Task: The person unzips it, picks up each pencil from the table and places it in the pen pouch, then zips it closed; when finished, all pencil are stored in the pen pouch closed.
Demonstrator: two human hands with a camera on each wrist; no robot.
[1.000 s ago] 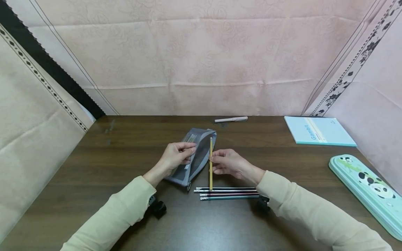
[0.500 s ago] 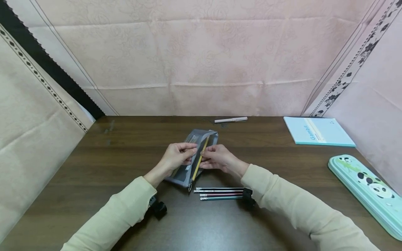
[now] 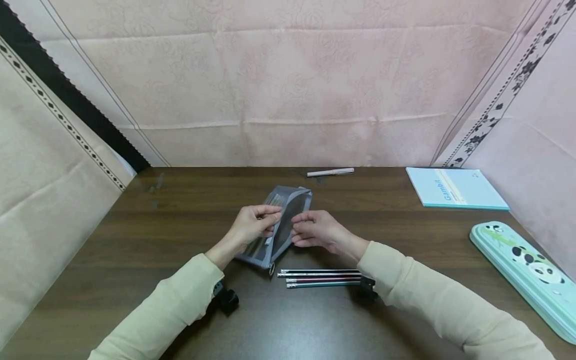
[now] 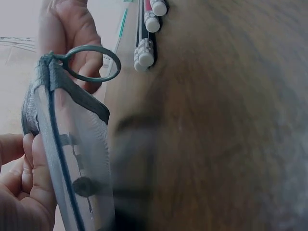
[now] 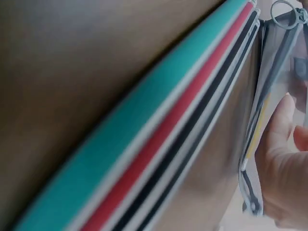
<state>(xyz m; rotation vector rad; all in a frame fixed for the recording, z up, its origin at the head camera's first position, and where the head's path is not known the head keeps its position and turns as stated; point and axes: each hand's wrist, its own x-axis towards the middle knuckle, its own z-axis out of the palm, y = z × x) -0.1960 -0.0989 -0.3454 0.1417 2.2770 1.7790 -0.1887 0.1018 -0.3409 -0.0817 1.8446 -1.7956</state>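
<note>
A grey see-through zip pencil pouch (image 3: pixel 297 202) stands with its mouth spread in the head view. My left hand (image 3: pixel 254 225) pinches the near-left edge of its opening. Several thin sticks show dimly through that side. My right hand (image 3: pixel 319 232) is beside the pouch's right edge, its fingers loosely bent, with nothing seen in them. In the right wrist view a strip of yellow pencil (image 5: pixel 258 125) shows through the pouch wall. A ring zipper pull (image 4: pixel 91 63) hangs at the pouch's near end. Several striped pencils (image 3: pixel 319 273) lie side by side on the table, eraser ends leftward.
A white pen (image 3: pixel 330 172) lies at the table's back edge. At the right are a light blue notebook (image 3: pixel 456 189) and a mint green panda pencil case (image 3: pixel 522 275). Black wrist cameras sit under both sleeves; the right one overlaps the pencils' far ends.
My right hand has carried the yellow pencil leftward into the pouch and let it go. Now that hand has drawn back slightly to the right. The left hand has kept its place.
</note>
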